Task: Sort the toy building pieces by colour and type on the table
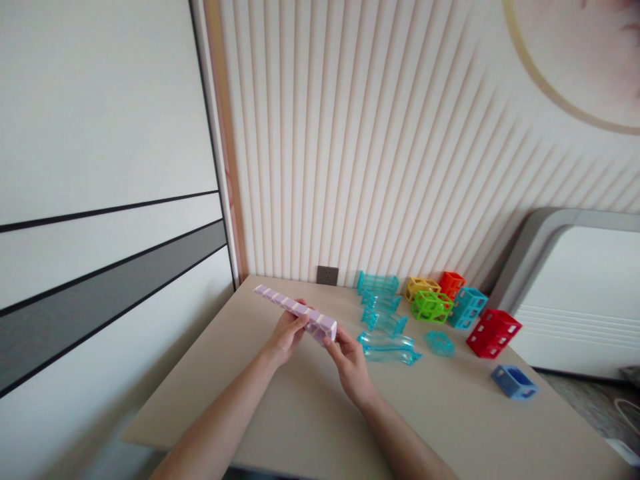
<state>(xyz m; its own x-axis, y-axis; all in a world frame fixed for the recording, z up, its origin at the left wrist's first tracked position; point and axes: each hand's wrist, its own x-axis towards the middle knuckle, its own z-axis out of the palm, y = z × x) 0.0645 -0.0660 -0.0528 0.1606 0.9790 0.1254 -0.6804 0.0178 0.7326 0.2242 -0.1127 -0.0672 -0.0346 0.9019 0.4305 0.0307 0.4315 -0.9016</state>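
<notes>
A long row of joined lilac blocks [285, 301] is held above the table, slanting from the far left down to the near right. My left hand [290, 330] is closed around it near its middle, with the thumb on the near side. At the near end, my right hand [347, 360] grips the last block between thumb and fingers. Several clear teal track pieces [385, 323] lie just to the right of the row; the closest pair is beside my right hand.
On the table [210, 393], to the right, stand yellow blocks [420, 288], green blocks [431, 307], teal blocks [467, 308], orange-red blocks [451, 285], red blocks [494, 333], a blue block [514, 382] and a clear teal ring [440, 343]. A ribbed wall with a socket [327, 275] rises behind.
</notes>
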